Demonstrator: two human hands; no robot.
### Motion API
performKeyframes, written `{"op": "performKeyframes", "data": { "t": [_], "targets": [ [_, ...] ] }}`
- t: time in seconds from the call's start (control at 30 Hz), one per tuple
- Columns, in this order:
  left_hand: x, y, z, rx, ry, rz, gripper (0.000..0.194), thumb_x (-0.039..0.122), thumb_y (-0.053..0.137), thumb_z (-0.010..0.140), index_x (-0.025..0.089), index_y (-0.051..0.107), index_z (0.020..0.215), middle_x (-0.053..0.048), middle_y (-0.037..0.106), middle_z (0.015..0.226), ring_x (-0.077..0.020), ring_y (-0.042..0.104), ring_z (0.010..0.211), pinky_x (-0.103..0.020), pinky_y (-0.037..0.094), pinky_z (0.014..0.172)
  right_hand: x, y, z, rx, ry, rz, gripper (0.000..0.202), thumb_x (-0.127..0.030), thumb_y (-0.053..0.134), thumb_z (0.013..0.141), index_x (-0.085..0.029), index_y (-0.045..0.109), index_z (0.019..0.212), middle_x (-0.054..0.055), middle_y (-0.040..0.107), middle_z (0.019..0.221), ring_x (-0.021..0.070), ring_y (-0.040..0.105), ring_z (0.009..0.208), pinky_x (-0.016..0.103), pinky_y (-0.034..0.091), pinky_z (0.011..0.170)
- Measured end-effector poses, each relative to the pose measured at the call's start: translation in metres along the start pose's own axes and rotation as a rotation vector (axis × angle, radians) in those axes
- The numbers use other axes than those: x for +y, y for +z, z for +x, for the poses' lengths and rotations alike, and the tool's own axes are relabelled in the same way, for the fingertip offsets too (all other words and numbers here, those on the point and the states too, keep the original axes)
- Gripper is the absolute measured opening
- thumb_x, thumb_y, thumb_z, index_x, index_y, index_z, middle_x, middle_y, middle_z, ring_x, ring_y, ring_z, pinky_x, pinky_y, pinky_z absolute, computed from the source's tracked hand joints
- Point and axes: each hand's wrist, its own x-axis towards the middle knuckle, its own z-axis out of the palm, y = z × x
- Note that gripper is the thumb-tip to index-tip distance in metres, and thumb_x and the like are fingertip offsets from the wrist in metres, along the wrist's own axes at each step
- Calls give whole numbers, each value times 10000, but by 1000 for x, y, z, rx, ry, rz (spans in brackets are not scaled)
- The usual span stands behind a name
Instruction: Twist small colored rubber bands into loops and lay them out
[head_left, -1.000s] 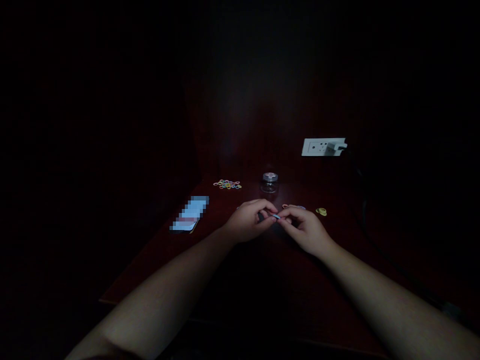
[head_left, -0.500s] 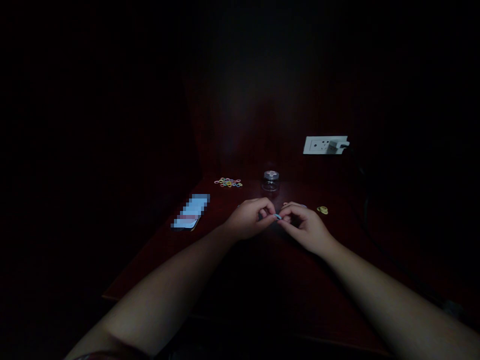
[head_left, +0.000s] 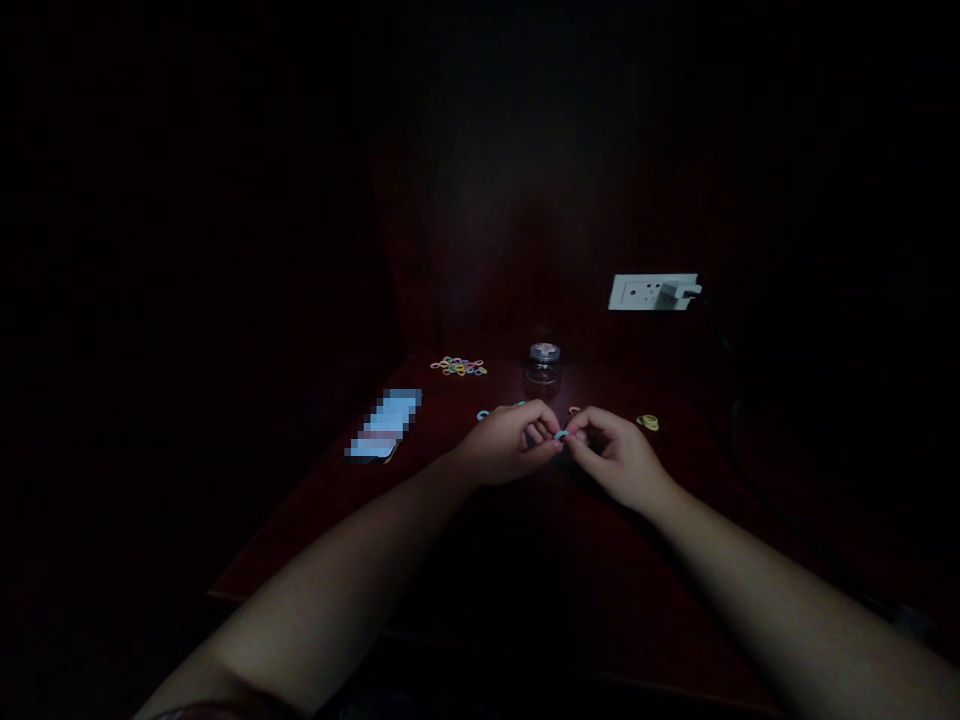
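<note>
A small light-blue band (head_left: 561,435) is pinched between both hands over the dark red table. My left hand (head_left: 511,440) grips its left side with thumb and fingertips. On its right side, my right hand (head_left: 613,455) closes thumb and forefinger on the same band. Behind my left hand lie a blue band (head_left: 483,415) and a teal band (head_left: 522,404), partly hidden. An orange band (head_left: 574,411) shows just behind my right hand. Several yellow bands (head_left: 648,423) rest to the right of it.
A pile of colourful bands (head_left: 459,367) lies at the back left. A clear lidded jar (head_left: 543,364) stands behind my hands. At the left is a phone (head_left: 384,425) with a blurred screen. A wall socket (head_left: 652,292) holds a plug, its dark cable running down the right.
My left hand has shifted slightly right and down, and the blue band between the hands has turned a little. The blue band behind my left hand shows more fully.
</note>
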Motion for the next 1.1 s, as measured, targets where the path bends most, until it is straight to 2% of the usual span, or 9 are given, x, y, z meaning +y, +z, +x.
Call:
{"op": "performKeyframes", "data": {
  "t": [0.23, 0.47, 0.6, 0.77, 0.9, 0.97, 1.03, 1.1],
  "targets": [
    [1, 2, 0, -7, -29, -26, 126, 259, 575, 812, 151, 595, 874, -1, 615, 732, -71, 530, 602, -171, 426, 537, 1, 1, -2, 0, -3, 38, 61, -225, 575, 805, -182, 547, 771, -28, 477, 611, 113, 445, 557, 249, 389, 542],
    [-4, 4, 2, 71, -30, -76, 76, 218, 571, 806, 150, 558, 837, 12, 605, 684, -66, 550, 591, -163, 437, 544, -3, 3, 0, 20, 29, 89, 132, -294, 619, 796, -175, 611, 853, -12, 528, 625, 121, 476, 558, 250, 409, 530],
    [-5, 6, 2, 99, -28, -130, 90, 228, 573, 810, 149, 543, 842, 7, 619, 705, -65, 564, 598, -159, 442, 541, -3, 3, 2, -35, 29, 76, 147, -311, 614, 804, -169, 649, 818, -3, 554, 613, 127, 488, 560, 257, 415, 546],
    [-5, 8, 2, 55, -35, -192, 85, 219, 553, 822, 147, 521, 855, -29, 674, 779, -82, 612, 653, -171, 464, 570, 3, 1, 2, -3, 17, 37, 168, -312, 594, 829, -168, 663, 777, 14, 609, 645, 144, 534, 607, 288, 458, 645],
    [-3, 8, 1, 44, -51, -157, 113, 236, 578, 810, 142, 537, 858, -22, 661, 766, -72, 586, 621, -158, 436, 535, 6, 1, 2, 24, 3, -1, 163, -303, 606, 818, -175, 640, 722, -15, 576, 598, 131, 525, 578, 355, 468, 818],
    [-2, 7, 0, 27, -60, -121, 140, 266, 587, 811, 143, 559, 871, -12, 646, 752, -70, 573, 611, -155, 422, 520, 5, 1, 2, 15, 2, -19, 173, -297, 608, 811, -179, 616, 684, -31, 540, 564, 121, 502, 554, 370, 459, 851],
    [-2, 6, 0, 5, -66, -90, 156, 282, 577, 823, 150, 578, 908, -7, 645, 753, -78, 580, 625, -163, 426, 530, 4, 1, 2, -1, 14, -33, 195, -300, 604, 808, -178, 592, 657, -33, 510, 553, 117, 479, 544, 345, 473, 786],
    [-3, 5, 1, -2, -62, -56, 155, 271, 550, 841, 159, 601, 936, -11, 659, 774, -91, 601, 666, -183, 449, 575, 2, 0, 2, -22, 37, -37, 226, -321, 597, 813, -175, 571, 642, -27, 492, 557, 113, 451, 534, 292, 465, 648]
  ]
}}
